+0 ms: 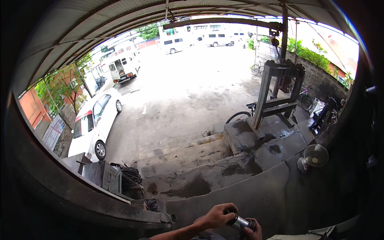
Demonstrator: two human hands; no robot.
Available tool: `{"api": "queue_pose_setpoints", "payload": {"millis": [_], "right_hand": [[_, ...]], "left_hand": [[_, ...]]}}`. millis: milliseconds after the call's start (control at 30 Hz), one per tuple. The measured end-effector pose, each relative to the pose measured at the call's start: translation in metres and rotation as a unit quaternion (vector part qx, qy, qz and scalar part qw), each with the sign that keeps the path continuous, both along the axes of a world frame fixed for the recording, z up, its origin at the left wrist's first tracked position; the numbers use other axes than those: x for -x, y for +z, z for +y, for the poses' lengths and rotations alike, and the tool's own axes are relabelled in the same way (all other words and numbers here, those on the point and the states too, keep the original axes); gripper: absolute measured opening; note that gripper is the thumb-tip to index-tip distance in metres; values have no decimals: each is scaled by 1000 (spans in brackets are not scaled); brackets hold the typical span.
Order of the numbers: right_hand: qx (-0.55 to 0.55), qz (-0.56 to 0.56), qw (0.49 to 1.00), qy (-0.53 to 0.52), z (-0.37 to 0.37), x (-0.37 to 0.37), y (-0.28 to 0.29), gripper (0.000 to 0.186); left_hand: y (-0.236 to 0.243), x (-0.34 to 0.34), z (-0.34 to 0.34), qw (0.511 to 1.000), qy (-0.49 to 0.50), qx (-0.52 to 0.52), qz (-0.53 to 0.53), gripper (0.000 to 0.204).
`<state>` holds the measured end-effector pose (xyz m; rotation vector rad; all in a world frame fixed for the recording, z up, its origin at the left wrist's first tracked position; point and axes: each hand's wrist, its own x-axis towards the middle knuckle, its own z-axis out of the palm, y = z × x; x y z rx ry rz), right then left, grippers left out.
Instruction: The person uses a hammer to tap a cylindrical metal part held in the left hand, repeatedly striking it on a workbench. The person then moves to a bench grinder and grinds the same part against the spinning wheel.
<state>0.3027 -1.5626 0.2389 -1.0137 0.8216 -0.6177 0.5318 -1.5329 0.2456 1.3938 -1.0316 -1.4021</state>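
Observation:
Low in the view, my left hand [219, 215] is closed around the upper left end of a short silver metal cylinder [239, 222]. A dark ring or cap shows at the cylinder's other end, where my right hand [256, 231] grips it with curled fingers. The cylinder is tilted, its right end lower. What lies under my fingers is hidden, and its exact kind cannot be made out.
Worn concrete steps [184, 160] with wet patches lead down to a bright yard. A heavy metal press frame [266, 96] stands right, with a small fan [315, 156] nearer. At left are a metal box [111, 178], coiled cables [130, 176] and a white car [94, 120].

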Motion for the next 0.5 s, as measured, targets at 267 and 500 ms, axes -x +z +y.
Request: {"api": "queue_pose_setpoints", "payload": {"millis": [267, 500], "right_hand": [[-80, 6, 993, -83, -223, -49, -16, 64], [4, -267, 947, -179, -410, -23, -2, 85]], "left_hand": [[-15, -48, -250, 997, -38, -61, 10, 20], [72, -26, -466, 969, -163, 106, 155, 70]]}}
